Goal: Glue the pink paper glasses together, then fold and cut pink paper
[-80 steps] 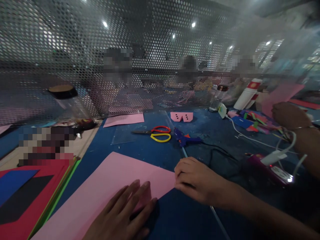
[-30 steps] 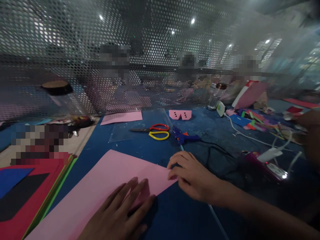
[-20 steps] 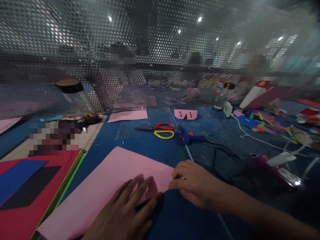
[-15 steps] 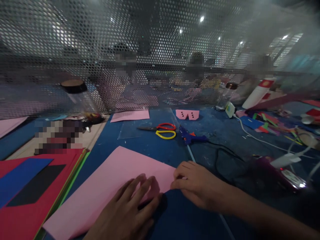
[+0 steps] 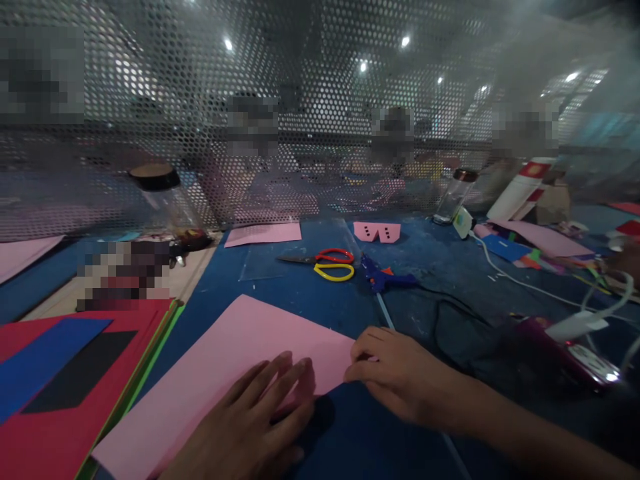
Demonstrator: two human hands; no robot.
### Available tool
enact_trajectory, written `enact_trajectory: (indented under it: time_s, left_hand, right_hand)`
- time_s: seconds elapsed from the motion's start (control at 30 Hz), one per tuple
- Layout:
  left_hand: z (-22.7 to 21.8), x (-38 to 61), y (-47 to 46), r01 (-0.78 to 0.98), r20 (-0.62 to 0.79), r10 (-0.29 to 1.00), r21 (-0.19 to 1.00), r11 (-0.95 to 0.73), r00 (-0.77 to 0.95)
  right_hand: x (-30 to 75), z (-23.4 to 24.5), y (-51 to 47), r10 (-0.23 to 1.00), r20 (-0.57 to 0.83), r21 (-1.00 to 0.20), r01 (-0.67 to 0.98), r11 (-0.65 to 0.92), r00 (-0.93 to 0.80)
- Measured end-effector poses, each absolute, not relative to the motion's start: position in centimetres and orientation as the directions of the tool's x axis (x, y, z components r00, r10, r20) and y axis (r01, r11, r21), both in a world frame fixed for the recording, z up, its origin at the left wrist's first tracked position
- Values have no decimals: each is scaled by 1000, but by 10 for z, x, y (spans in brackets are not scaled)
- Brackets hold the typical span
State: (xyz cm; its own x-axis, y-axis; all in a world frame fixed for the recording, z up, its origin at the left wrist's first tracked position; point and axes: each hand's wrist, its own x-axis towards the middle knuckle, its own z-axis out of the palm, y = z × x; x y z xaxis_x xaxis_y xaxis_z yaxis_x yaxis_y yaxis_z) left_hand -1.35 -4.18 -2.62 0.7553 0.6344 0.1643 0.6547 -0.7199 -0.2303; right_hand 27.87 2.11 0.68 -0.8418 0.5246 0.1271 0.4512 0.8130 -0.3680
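Observation:
A large pink paper sheet [image 5: 235,373] lies on the blue table [image 5: 310,293] in front of me. My left hand [image 5: 250,427] lies flat on its near right part, fingers stretched out and pressing it down. My right hand [image 5: 395,373] is curled at the sheet's right corner, fingertips pinching the pink edge.
Red-and-yellow scissors [image 5: 327,263] and a blue glue gun [image 5: 383,277] with a black cord lie beyond the sheet. A stack of coloured paper [image 5: 60,387] sits left. A small pink cut-out [image 5: 377,231], jars, paper scraps and a purple device [image 5: 565,347] sit right. A perforated metal screen [image 5: 300,120] backs the table.
The hands have stayed on the pink sheet, the right one shifting slightly along its corner. A pink sheet held up at the far right by another person now lies flat there.

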Motion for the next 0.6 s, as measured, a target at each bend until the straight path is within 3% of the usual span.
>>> enact_trajectory:
  time_s: [0.6]
  left_hand:
    - [-29,-41,-42,585,264,526,-256,-770,808]
  right_hand:
    - [280,7,21,528,124,-417,438,796,-840]
